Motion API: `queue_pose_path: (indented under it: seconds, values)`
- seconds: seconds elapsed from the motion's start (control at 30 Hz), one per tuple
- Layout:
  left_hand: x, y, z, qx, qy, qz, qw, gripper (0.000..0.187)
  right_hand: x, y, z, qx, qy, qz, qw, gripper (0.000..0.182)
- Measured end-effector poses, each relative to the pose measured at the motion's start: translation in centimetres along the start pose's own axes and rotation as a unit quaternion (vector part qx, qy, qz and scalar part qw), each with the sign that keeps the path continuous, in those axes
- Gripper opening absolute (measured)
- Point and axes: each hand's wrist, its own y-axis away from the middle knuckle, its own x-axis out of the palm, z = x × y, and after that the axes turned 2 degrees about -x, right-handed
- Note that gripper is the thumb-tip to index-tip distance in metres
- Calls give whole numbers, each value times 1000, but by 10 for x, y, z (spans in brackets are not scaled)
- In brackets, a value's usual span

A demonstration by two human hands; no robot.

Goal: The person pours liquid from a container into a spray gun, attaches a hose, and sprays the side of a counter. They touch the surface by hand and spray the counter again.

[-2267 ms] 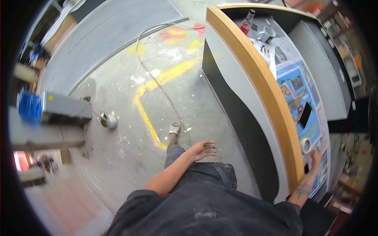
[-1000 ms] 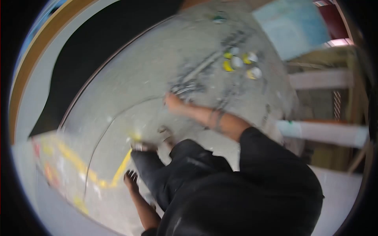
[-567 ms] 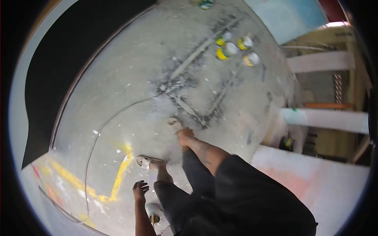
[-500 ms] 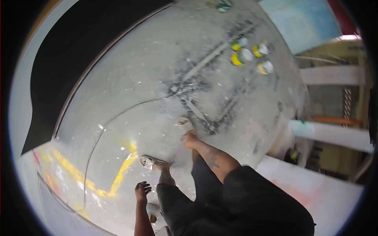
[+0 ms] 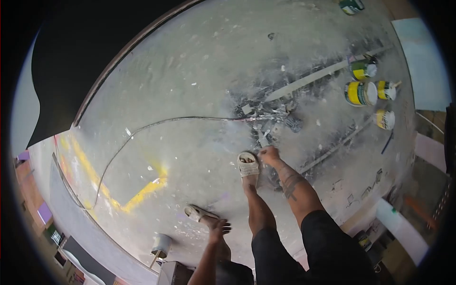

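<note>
- floor: hard, matt grey, concrete-looking, roughened by specks and smears of paint
- yellow stripe: dull paint, patchy and worn at the edges
- sandal: pale, matt; rubber or plastic, hard to tell
- shorts: dark, matt cloth
- tub: smooth, printed side with a slight sheen
- pot: dull grey, paint-marked; stick in it looks wooden
- cable: thin, mostly smooth
- panel: black, flat, smooth, without shine

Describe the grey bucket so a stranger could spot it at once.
Find the bent yellow line on the concrete floor. Below it in view is the round grey bucket, thin stick at its mouth, its side plain, unlike the yellow-labelled paint cans.
</note>
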Motion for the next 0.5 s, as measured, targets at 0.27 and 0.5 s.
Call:
queue_pose_path:
  seconds: [0.27,0.5]
  values:
    - [122,-5,-52,96,5,86,992,30,-7,-118,12,137,-427,-135,884,61]
    - [37,-13,-43,60,38,-37,997,30,-29,-181,-31,168,-622,-225,731,67]
